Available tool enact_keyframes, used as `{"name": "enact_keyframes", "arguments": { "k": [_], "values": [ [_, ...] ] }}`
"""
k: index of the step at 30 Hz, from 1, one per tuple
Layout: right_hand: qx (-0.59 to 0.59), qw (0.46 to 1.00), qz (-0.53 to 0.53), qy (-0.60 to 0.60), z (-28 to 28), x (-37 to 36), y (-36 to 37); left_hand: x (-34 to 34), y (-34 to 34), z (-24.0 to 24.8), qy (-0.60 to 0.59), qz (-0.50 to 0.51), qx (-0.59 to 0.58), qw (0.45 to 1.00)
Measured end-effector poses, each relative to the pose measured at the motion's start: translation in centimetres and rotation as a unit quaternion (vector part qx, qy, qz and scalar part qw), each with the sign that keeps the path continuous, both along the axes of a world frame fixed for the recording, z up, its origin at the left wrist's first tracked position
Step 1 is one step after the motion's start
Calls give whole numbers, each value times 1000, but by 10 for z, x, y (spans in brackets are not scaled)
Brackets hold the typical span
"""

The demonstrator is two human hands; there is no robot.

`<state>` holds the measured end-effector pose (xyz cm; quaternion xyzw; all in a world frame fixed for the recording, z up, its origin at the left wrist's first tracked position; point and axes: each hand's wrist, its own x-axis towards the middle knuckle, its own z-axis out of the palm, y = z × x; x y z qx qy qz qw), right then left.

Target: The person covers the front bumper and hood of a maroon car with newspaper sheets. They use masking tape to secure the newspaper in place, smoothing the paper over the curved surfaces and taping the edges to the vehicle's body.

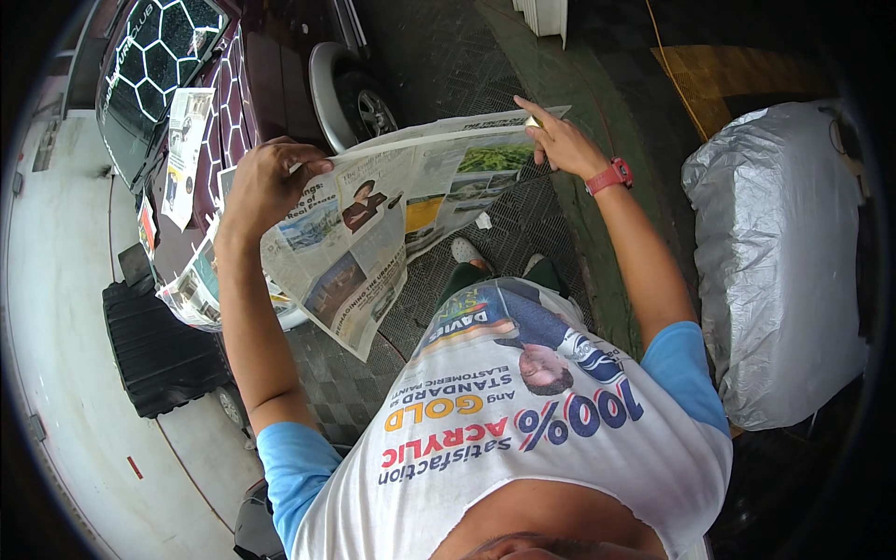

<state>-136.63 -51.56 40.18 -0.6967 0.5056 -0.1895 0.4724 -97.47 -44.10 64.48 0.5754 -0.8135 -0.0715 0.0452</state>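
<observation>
A newspaper sheet [378, 219] with printed text and colour pictures hangs spread between my hands, in front of my body. My left hand [273, 182] pinches its upper left edge between thumb and fingers. At the upper right end, my right hand [565, 142] grips the sheet, its index finger stretched out along the edge. A small whitish-yellow thing shows by those fingers; I cannot make out what it is. Along the sheet's top runs a pale strip. A red watch [610, 176] is on my right wrist.
To the left stands a dark maroon car [271, 65], with more newspaper [185, 154] lying on its hood. A black ribbed object [154, 345] is beside its front. A silver-covered bulky object [775, 271] stands at the right. Dark textured mats [448, 56] cover the floor.
</observation>
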Motion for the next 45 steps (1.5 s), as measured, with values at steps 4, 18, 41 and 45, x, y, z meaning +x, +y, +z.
{"name": "enact_keyframes", "arguments": {
  "k": [4,18,41,45],
  "values": [
    [1,1000,27,10,8,-4,-12,-7,8,9,-3,5,-14,1000],
    [-314,936,51,153,129,26,-35,65,46,-29,6,214,-85,973],
    [-492,810,190,256,166,82,25,-86,40,-139,251,135,-365,886],
    [-371,928,12,-9,110,69,30,-100,58,-155,228,132,-330,906]
  ]
}}
